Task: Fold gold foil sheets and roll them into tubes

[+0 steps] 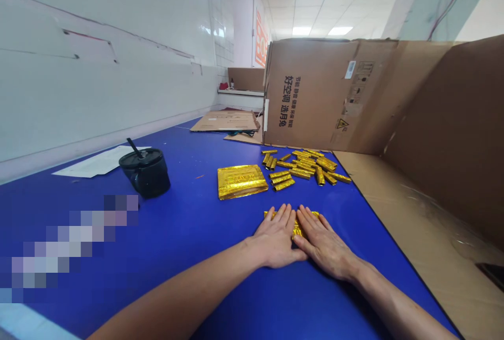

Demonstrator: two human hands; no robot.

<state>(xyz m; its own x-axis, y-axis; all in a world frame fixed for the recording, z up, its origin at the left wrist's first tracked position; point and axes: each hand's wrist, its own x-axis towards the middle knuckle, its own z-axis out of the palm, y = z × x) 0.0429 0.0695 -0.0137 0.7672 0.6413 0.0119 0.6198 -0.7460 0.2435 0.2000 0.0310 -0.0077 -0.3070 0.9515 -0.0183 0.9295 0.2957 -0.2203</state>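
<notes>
My left hand (276, 237) and my right hand (323, 243) lie flat side by side, fingers stretched forward, on a shiny gold foil sheet or packet (298, 230). Most of that foil is hidden under the palms; bits show between the hands and past the fingertips. Ahead and to the left rests a flat stack of gold foil packets (242, 181). Beyond my fingers, several rolled gold foil tubes (301, 164) lie in a loose heap.
A dark lidded mug (145, 173) with a handle and a stick in it stands at the left by a white paper (92, 163). Flattened cardboard (224, 120) lies at the back. Large cardboard boxes (315, 93) wall the blue table (189, 271) at the back right.
</notes>
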